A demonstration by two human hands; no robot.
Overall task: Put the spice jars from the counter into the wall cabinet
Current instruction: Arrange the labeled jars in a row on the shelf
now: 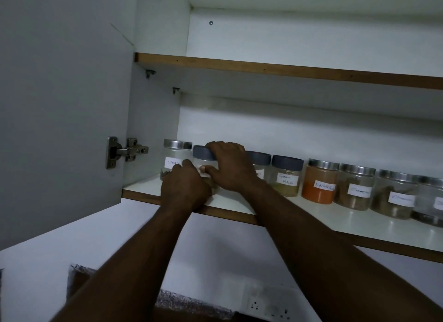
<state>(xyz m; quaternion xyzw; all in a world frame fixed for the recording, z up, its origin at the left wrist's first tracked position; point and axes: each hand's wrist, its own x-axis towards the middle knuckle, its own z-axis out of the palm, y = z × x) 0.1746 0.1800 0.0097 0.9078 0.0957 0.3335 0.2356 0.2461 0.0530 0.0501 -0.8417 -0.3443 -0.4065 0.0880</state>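
1. Reaching up into the open wall cabinet, both hands meet at one grey-lidded jar on the lower shelf, second from the left end of the row.
2. The left hand wraps the jar's lower front, fingers curled against its clear body.
3. The right hand lies over the jar's right side and lid, fingers arched across the top, thumb pressed to the front.
4. Just left of it stands a steel-lidded jar labelled "Cloves", close beside the cabinet's side wall.
5. To the right run another grey-lidded jar, partly hidden by the right wrist, then the "Garam Masala" jar, an orange chilli powder jar, and three more steel-lidded jars whose labels are too blurred to read.
6. The cabinet door hangs open on the left, on its hinge.
7. The upper shelf is seen from below.
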